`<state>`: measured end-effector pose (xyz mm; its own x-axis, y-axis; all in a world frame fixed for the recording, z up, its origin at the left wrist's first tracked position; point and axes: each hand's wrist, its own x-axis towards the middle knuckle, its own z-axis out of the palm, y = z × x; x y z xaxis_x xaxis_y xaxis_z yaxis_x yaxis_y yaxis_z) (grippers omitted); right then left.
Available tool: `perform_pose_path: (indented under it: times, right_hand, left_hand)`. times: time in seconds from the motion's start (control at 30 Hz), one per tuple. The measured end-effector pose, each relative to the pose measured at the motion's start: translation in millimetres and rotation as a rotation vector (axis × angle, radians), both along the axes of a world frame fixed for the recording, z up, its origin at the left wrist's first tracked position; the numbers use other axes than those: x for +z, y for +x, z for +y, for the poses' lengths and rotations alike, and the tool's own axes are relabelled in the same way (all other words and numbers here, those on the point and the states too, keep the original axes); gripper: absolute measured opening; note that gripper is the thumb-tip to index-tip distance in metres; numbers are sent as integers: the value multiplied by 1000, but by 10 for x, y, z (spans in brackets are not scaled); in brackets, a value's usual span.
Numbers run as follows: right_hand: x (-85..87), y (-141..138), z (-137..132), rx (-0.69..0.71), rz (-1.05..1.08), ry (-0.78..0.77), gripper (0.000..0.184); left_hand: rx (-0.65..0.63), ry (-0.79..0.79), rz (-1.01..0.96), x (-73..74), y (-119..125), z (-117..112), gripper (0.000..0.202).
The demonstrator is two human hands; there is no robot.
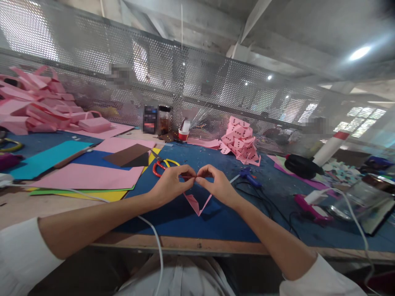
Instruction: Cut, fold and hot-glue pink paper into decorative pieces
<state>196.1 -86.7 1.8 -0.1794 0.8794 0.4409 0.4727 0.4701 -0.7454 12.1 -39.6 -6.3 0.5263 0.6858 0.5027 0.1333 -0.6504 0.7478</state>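
Near the middle of the blue work mat (228, 222), both my hands pinch the upper edge of a folded pink paper piece (194, 203). Its lower part hangs in a V shape under my fingers. My left hand (173, 183) is closed on the left side of that edge, and my right hand (217, 185) is closed on the right, fingertips nearly touching. The fingers hide much of the paper's top. Just behind my left hand lie scissors (159, 168) with red and yellow handles. A blue glue gun (250, 177) rests right of my right hand.
Coloured paper sheets (89, 176) lie at the left, below a heap of pink paper pieces (40, 102). Dotted pink pieces (239, 142) are stacked at the back. A pink power strip (313, 209) and a glass jar (354, 201) stand right; a white cable (156, 238) crosses the front edge.
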Motion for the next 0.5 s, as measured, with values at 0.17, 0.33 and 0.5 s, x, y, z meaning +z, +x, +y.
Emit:
perform_pose_path:
  times: [0.17,0.33,0.5]
  right_hand:
    - [8,7,13,33,58,-54,13]
    - [-33,47,54,93,141,-165,20]
    - [-42,39,57,81,167,-182,22]
  left_hand:
    - [2,0,-4,-2,3,1,13]
    - [6,12,-2,-7,4,5,13]
    - [19,47,-1,-10,6,7,12]
